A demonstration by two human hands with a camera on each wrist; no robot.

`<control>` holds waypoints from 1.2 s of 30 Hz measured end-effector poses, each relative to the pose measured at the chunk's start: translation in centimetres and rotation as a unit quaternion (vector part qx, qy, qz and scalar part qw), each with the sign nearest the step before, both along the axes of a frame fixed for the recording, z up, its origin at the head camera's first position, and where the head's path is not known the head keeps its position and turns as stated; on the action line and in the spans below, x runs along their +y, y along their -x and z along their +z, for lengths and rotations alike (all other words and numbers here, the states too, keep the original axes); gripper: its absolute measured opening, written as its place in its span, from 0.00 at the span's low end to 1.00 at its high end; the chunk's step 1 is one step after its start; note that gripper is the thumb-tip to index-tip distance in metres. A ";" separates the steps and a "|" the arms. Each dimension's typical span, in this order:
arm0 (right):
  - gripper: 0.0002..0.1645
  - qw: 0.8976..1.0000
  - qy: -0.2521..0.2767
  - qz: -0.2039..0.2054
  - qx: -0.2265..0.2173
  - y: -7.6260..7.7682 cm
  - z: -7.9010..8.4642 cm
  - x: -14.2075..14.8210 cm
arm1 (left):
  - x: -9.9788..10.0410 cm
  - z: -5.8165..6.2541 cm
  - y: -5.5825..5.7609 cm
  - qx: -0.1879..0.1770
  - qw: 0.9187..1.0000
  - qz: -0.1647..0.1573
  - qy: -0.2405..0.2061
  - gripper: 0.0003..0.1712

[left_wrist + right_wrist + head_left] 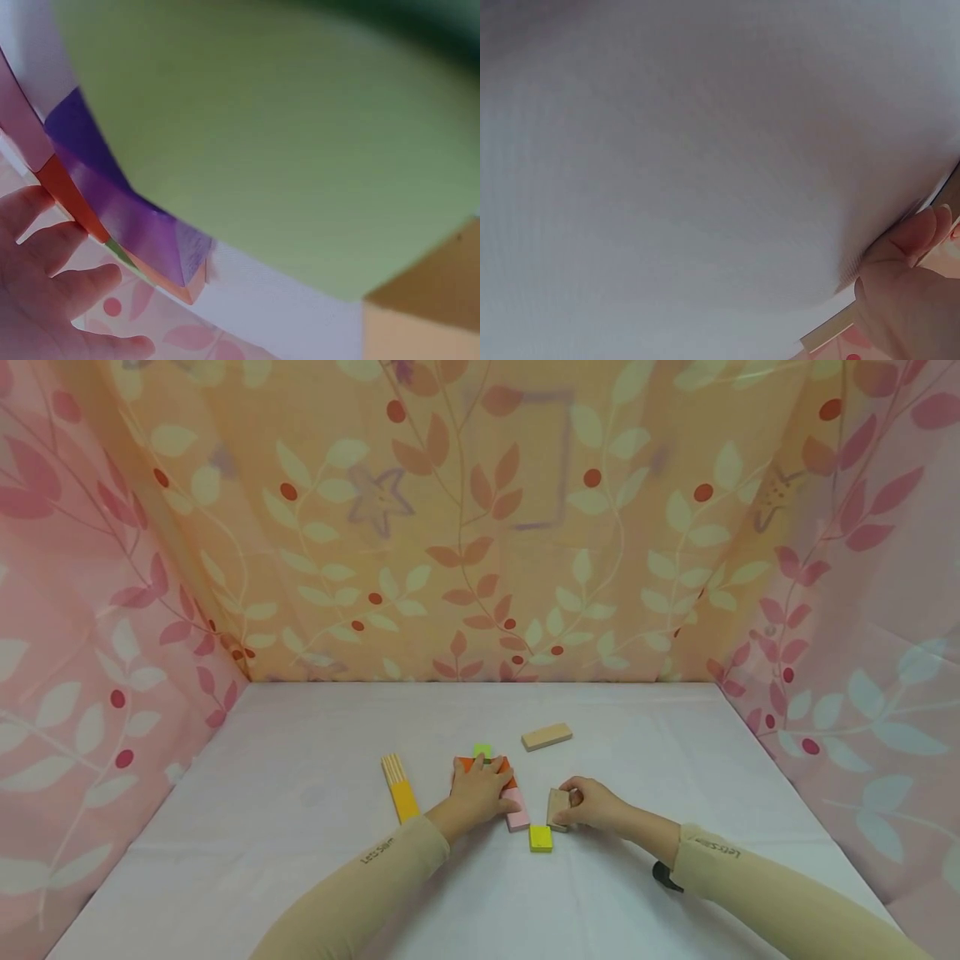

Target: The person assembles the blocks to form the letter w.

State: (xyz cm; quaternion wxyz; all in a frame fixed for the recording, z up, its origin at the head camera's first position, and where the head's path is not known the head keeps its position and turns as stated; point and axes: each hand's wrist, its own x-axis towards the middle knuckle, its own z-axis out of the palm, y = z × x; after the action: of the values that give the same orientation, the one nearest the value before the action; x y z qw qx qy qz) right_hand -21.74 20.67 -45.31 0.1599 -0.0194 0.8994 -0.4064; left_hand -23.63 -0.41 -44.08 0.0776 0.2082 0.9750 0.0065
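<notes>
My left hand (478, 789) lies with spread fingers over an orange block (512, 776), its thumb near a pink block (515, 814). A light green block (482, 749) pokes out beyond the fingertips. In the left wrist view, a purple block (124, 199) shows against the orange piece, and straight fingers of the left hand (52, 277) reach its edge. My right hand (597, 804) pinches a plain wooden block (556, 807) between thumb and fingers. A small yellow block (541, 838) sits just in front of that wooden block.
Farther back lies another flat wooden block (547, 737). Left of the left hand is an orange-yellow block (405, 800) with a pale, striped far end (392, 767). All of it is on a white-covered table (315, 727), with patterned cloth (480, 568) hanging behind and at both sides.
</notes>
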 end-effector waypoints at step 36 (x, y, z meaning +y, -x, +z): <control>0.25 0.999 0.037 -0.023 -0.018 1.4 1.4 1.8 | -0.1 -0.1 0.0 0.003 1.000 -0.003 -0.001 0.38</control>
State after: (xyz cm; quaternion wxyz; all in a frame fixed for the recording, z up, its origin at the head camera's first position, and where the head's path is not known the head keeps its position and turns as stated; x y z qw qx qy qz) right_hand -23.18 22.48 -43.88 0.1659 0.0022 0.8808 -0.4435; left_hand -23.61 -0.52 -44.14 0.0742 0.2108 0.9747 0.0064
